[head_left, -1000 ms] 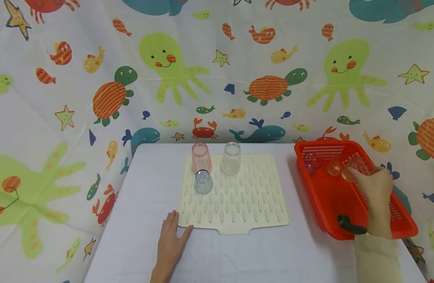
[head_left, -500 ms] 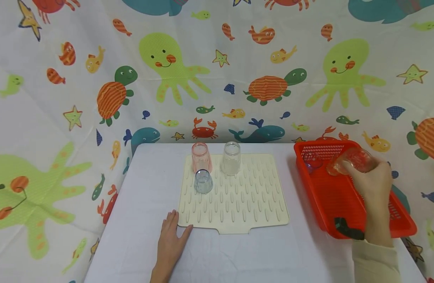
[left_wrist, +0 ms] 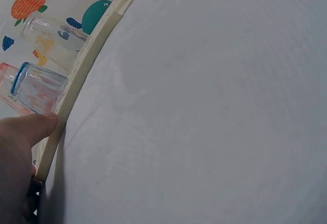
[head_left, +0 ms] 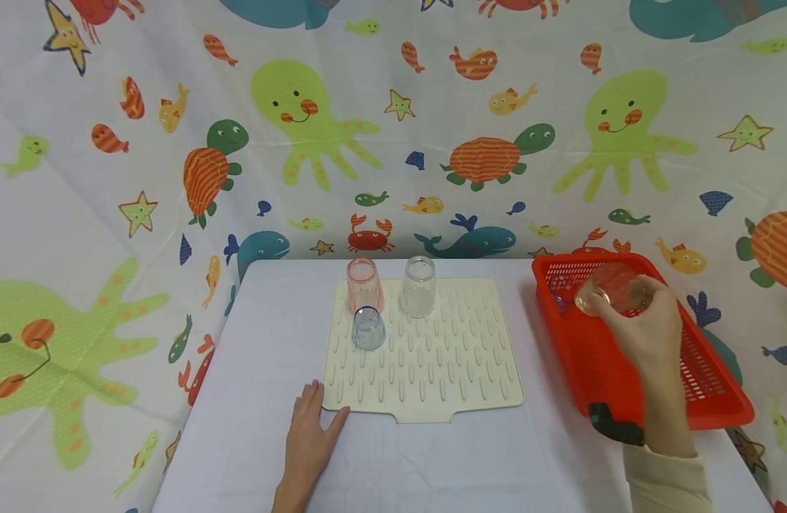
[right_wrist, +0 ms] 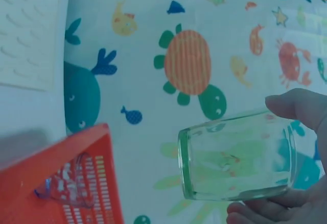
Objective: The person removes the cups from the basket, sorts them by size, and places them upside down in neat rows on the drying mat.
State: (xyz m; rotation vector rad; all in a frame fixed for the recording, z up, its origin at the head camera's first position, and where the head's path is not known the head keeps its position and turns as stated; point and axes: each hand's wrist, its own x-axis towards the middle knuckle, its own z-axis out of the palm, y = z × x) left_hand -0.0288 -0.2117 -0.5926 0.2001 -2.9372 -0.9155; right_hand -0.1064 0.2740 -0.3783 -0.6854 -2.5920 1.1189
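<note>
My right hand (head_left: 653, 331) grips a see-through glass tumbler (right_wrist: 235, 157) over the red basket (head_left: 573, 370). Thumb and fingers hold it near one end, and it lies on its side in the air. It looks greenish in the right wrist view. Inside the basket's far left corner lies a purple-tinted glass (right_wrist: 71, 183). My left hand (head_left: 310, 434) rests at the near left corner of the cream draining board (head_left: 445, 370), its thumb (left_wrist: 41, 127) on the edge. A pink glass (head_left: 365, 288), a clear glass (head_left: 420, 288) and a small blue glass (head_left: 369, 329) stand on the board.
A white cloth covers the table (head_left: 271, 342). Behind it hangs a curtain (head_left: 393, 164) printed with sea animals. The basket stands at the table's right side, its slotted walls rising around its contents. A dark strap piece (head_left: 614, 425) sits at my right wrist.
My right hand has lifted the tumbler up from the basket and moved it a little to the left. The left hand and the glasses on the board have stayed in place.
</note>
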